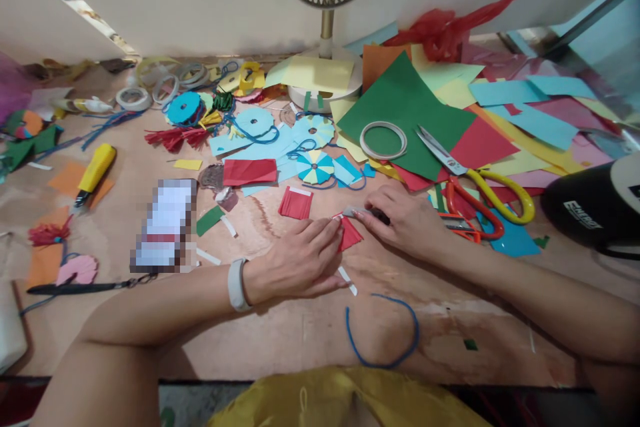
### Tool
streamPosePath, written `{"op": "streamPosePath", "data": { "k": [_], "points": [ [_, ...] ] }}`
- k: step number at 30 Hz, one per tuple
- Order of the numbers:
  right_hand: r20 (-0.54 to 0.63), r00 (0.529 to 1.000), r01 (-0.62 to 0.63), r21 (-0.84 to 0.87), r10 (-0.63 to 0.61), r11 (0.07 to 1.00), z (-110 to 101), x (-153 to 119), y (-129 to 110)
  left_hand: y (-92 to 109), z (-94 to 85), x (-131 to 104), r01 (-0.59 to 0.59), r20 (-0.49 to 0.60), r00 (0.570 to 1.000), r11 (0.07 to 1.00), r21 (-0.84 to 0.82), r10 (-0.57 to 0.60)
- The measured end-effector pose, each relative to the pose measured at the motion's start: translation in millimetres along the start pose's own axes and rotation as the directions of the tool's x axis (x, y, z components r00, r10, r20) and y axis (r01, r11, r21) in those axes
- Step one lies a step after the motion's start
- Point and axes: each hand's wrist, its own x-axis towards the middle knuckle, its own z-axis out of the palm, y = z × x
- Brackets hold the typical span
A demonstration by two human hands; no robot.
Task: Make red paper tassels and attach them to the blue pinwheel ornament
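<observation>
My left hand (300,257) presses its fingers together on a small piece of red fringed paper (351,235), pinning it to the table; the thumb lies apart below. My right hand (400,217) is closed on a small tool (356,212) with a grey, blade-like end and a dark handle, its kind not clear. That grey end rests at the upper edge of the red paper. A second red fringed paper (296,203) with a white strip along its top lies just beyond my left hand. Nearer me are a white strip (348,280) and a curved blue cord (417,330).
Orange scissors (493,223) and yellow scissors (523,203) lie right, beside a black mug (585,207). Coloured paper sheets (405,100) and a tape roll (383,141) sit behind. A phone (165,227) and yellow cutter (97,170) are left. A fan (326,33) stands at the back.
</observation>
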Motion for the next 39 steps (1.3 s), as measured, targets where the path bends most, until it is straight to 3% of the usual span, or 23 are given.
{"op": "streamPosePath", "data": {
  "k": [13, 29, 39],
  "points": [
    [-0.010, 0.997, 0.070, -0.063, -0.071, 0.996, -1.6, 0.3, 0.0, -0.3, -1.7, 0.0, -0.004, 0.016, 1.000, 1.000, 0.022, 0.003],
    [-0.113, 0.977, 0.158, -0.173, -0.179, 0.972, -2.1, 0.1, -3.8, 0.0, -1.7, 0.6, 0.000, 0.007, 1.000, 1.000, 0.028, 0.000],
    [-0.099, 0.985, 0.117, -0.205, -0.139, 0.972, 1.0, -4.7, -4.4, -0.6, -0.8, 0.9, -0.019, -0.006, 1.000, 0.999, 0.031, 0.019]
  ]
}}
